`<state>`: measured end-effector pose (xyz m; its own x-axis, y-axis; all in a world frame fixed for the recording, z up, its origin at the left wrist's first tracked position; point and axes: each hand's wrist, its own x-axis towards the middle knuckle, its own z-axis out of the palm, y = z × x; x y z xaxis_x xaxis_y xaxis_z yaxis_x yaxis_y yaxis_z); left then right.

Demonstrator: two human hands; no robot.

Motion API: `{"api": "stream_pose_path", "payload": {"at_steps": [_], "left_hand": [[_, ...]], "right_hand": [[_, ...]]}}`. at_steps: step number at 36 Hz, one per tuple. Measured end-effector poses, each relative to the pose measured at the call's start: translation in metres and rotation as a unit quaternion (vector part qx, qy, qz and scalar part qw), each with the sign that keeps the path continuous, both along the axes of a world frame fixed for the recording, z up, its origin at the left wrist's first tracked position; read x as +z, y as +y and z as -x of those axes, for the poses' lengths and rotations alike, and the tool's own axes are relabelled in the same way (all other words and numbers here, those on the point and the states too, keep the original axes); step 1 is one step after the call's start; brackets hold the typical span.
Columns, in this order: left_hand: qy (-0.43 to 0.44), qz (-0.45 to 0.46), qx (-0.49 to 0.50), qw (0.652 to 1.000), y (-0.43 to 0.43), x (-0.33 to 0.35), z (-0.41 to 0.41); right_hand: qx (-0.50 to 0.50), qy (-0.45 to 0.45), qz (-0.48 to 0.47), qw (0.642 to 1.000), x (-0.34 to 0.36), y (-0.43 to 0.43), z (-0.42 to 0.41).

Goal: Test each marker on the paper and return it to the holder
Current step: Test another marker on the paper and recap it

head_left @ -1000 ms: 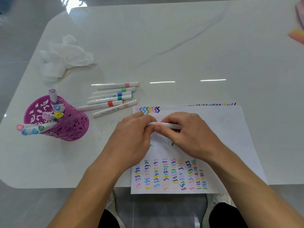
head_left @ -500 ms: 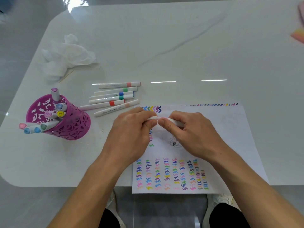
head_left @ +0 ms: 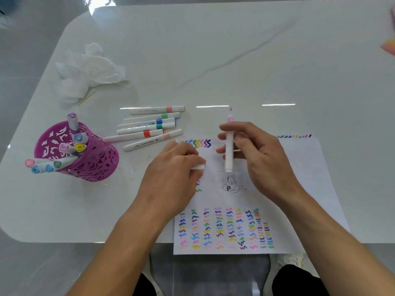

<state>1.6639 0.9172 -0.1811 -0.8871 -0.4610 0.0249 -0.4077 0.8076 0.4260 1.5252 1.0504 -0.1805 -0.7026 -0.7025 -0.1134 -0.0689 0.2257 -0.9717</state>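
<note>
The right hand holds a white marker above the top of the paper, fingers and thumb curled round the barrel in a firm grip, the pink tip uncapped and pointing away from the person. The left hand rests on the paper's left edge, its grip pinched on a small white cap – only the end of it shows past the fingertips. The two hands are apart, with bare paper between them. The sheet lies on the white surface at the near edge and overhangs it a little; it carries a short row of coloured squiggles at the top, columns of them at the bottom (many colours, closely packed) and a faint pencil sketch in the middle. Left of the sheet, six loose markers lie side by side, capped. Further left stands the purple cut-out holder with several markers in it, some leaning out over its rim. Beyond it lies a crumpled tissue.
</note>
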Motion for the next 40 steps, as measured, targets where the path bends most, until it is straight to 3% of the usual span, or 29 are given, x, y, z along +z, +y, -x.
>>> {"api": "stream_pose_path", "payload": {"at_steps": [11, 28, 40], "left_hand": [[-0.006, 0.012, -0.01, 1.0, 0.002, -0.001, -0.001], [-0.016, 0.013, 0.001, 1.0, 0.002, -0.004, -0.002], [-0.023, -0.004, 0.005, 1.0, 0.004, -0.001, -0.002]], "right_hand": [[0.005, 0.065, -0.018, 0.998, -0.004, -0.003, -0.007], [-0.047, -0.062, 0.043, 0.996, -0.021, -0.007, -0.008], [-0.065, -0.052, 0.022, 0.996, -0.026, -0.006, -0.009]]}}
